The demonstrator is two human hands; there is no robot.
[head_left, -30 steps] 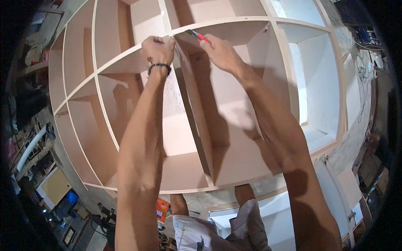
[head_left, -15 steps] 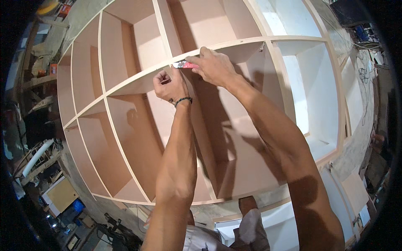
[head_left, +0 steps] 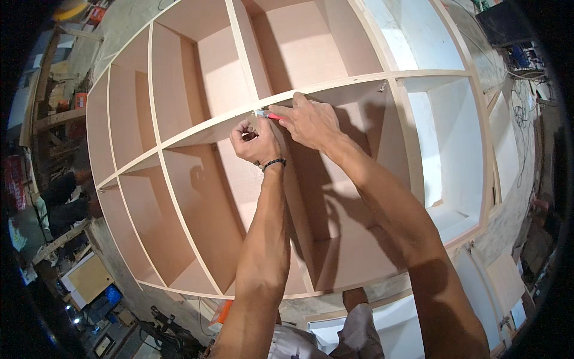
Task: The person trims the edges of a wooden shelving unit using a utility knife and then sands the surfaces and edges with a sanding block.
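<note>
1. Head view, upper middle of the frame: the right hand (head_left: 311, 122) is grasping a red-handled cutter (head_left: 277, 116), its pale end pointing to the left.
2. Just left of it, the left hand (head_left: 258, 140) is curling its fingers, with the thumb sitting close to the cutter's end; whether it is pinching anything, or touching that end, I cannot tell.
3. The cutter is lying against or just beside a pale crosswise edge (head_left: 329, 85), near where an upright divider is meeting it; actual contact is too small to tell.
4. The wooden shelf unit (head_left: 197, 209) is filling the centre, its pinkish compartments opening toward the camera, while white-lined compartments (head_left: 454, 134) are running down the right side.
5. A dark beaded bracelet (head_left: 274, 163) is circling the left wrist.
6. At the lower left, a yellowish board (head_left: 89, 279) is lying among clutter; at the bottom, grey shorts (head_left: 360, 335) are showing between the forearms.
</note>
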